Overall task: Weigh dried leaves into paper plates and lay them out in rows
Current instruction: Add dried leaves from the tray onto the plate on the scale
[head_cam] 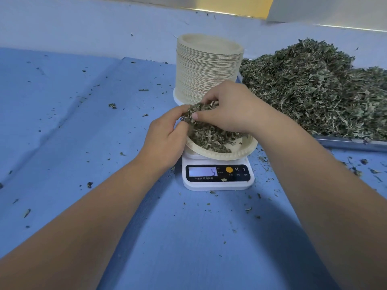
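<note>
A cream paper plate [226,154] sits tilted on a small white digital scale [217,183] whose display reads 5. Dried green leaves [211,137] fill the plate. My right hand [232,107] holds a clump of the leaves just above the plate, thumb and fingers curled round it. My left hand [165,139] is at the plate's left side, its fingertips pinching the same clump. A tall stack of paper plates [207,68] stands right behind the scale.
A big heap of dried leaves [314,91] lies on a metal tray [351,143] at the right. Blue cloth [83,122] covers the table, with leaf crumbs scattered over it. A pale wall runs along the back.
</note>
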